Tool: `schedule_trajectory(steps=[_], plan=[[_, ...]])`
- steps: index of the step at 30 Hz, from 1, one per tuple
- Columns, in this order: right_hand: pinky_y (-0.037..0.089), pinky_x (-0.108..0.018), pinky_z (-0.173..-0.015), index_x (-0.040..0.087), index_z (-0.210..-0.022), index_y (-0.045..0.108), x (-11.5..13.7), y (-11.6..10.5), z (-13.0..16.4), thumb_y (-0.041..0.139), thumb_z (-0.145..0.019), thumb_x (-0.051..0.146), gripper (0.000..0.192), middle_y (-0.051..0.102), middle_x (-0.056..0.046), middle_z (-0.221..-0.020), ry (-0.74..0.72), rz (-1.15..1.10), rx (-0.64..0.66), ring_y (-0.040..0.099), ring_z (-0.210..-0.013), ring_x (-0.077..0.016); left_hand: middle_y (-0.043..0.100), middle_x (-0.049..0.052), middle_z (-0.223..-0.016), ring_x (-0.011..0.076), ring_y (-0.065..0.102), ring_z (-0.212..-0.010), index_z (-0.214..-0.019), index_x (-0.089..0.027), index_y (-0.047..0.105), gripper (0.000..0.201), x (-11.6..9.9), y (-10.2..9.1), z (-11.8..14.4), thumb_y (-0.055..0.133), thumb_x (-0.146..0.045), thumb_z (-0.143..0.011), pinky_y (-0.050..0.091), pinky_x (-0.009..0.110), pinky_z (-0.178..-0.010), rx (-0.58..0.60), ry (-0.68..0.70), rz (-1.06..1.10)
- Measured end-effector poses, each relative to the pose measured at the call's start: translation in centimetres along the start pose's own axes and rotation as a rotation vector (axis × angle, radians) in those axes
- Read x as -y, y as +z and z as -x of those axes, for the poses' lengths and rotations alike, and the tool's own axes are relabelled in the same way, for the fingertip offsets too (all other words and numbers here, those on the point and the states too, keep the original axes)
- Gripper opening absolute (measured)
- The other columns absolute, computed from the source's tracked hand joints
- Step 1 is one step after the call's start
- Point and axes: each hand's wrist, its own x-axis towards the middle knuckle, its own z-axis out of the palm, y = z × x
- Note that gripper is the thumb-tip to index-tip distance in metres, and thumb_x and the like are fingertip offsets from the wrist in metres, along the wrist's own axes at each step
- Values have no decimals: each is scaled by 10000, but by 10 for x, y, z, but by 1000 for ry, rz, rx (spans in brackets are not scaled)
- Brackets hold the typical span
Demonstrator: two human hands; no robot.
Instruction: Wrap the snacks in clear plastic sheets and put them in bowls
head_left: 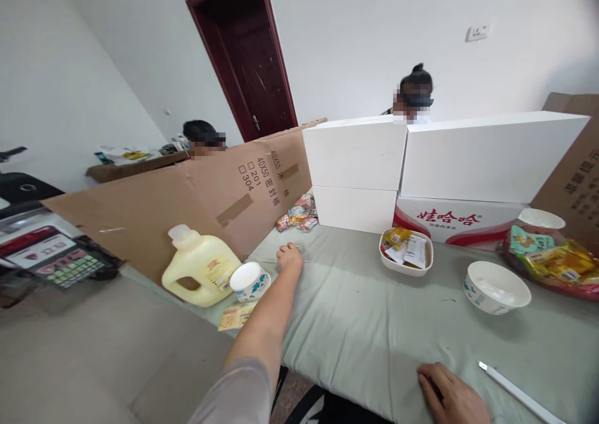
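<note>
My left hand (290,258) reaches forward over the cloth-covered table (346,311), its fingers curled together. Whatever it may hold is too small to make out. Just beyond it lie several wrapped snacks (298,214). Left of that forearm stand a paper bowl (250,281) with a blue-green pattern and a pale yellow jug (203,268). A printed packet (234,316) lies partly behind the arm. At the near edge my right hand (452,396) rests on the cloth, thumb apart from the loosely bent fingers, nothing seen in it. Beside it is a long, slim white tool (517,391).
White boxes (355,168) and a cardboard panel (210,205) wall off the back and left. A white tub (406,268) holds sachets. Another paper bowl (496,286) and a tray of snacks (561,261) stand right. Two people sit behind the panels.
</note>
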Motion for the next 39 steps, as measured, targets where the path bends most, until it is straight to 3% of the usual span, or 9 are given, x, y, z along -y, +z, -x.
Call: schedule_trajectory(steps=[7, 11, 13, 15, 19, 24, 27, 31, 39], plan=[[540, -316, -654, 268, -1001, 636, 9, -4, 1, 419, -920, 431, 283, 675, -45, -874, 98, -86, -41, 671, -738, -193, 676, 18, -803, 191, 645, -718, -955, -208, 613, 359, -56, 53, 119, 751, -356, -658, 510, 293, -669, 482, 466, 350], [544, -377, -817, 196, -1389, 372, 20, -10, -4, 614, -793, 507, 714, 530, -155, -1308, 133, -224, -184, 611, -1058, -254, 605, -26, -622, 141, 595, -533, -852, -190, 617, 327, -70, 67, 181, 743, -413, -648, 495, 266, -549, 1324, 550, 597], [524, -385, -870, 195, -1386, 377, 25, -13, -9, 609, -799, 481, 693, 508, -148, -1339, 118, -250, -127, 565, -1136, -264, 589, -22, -604, 144, 581, -496, -851, -181, 611, 355, -79, 66, 194, 681, -488, -687, 480, 264, -499, 1559, 450, 630], [517, -378, -873, 202, -1307, 470, 27, -13, -14, 549, -845, 436, 525, 577, -121, -1246, 156, -244, -70, 580, -1095, -251, 589, 3, -590, 165, 575, -468, -819, -168, 613, 429, -84, 64, 200, 552, -589, -764, 465, 278, -454, 1425, 393, 626], [474, -428, -916, 187, -1216, 558, 21, -8, -23, 476, -894, 440, 418, 634, -115, -1122, 235, -87, -134, 574, -1045, -274, 650, 79, -773, 211, 635, -641, -850, -170, 614, 479, -75, 60, 207, 367, -579, -883, 512, 333, -579, 788, 479, 669], [452, -428, -915, 173, -1171, 583, 16, -1, -32, 442, -924, 466, 409, 630, -116, -1072, 231, 57, -184, 560, -1010, -274, 632, 102, -1056, 260, 570, -1050, -1026, -207, 620, 209, -46, 70, 238, 518, -290, -864, 460, 419, -927, 17, 1147, 621], [460, -401, -900, 158, -1183, 565, 13, -7, -34, 395, -947, 435, 401, 627, -123, -1068, 185, 63, -213, 566, -1011, -255, 599, 98, -1178, 267, 499, -1177, -1140, -217, 582, 302, -40, 84, 252, 539, -173, -845, 420, 448, -1014, -15, 1342, 579], [440, -424, -895, 177, -1176, 570, -5, -36, -14, 461, -917, 398, 358, 616, -127, -1125, 199, 241, -267, 546, -1067, -277, 564, 115, -1182, 240, 522, -1130, -1177, -192, 529, 345, -40, 100, 250, 483, -92, -850, 475, 442, -974, -50, 1215, 686], [430, -394, -780, 206, -970, 641, -42, -87, 22, 441, -892, 169, 217, 643, -87, -901, 417, 542, -14, 607, -843, -244, 468, 111, -1241, 271, 469, -1175, -1093, -226, 605, 304, -42, 102, 248, 494, -73, -855, 498, 476, -942, -159, 1322, 643]])
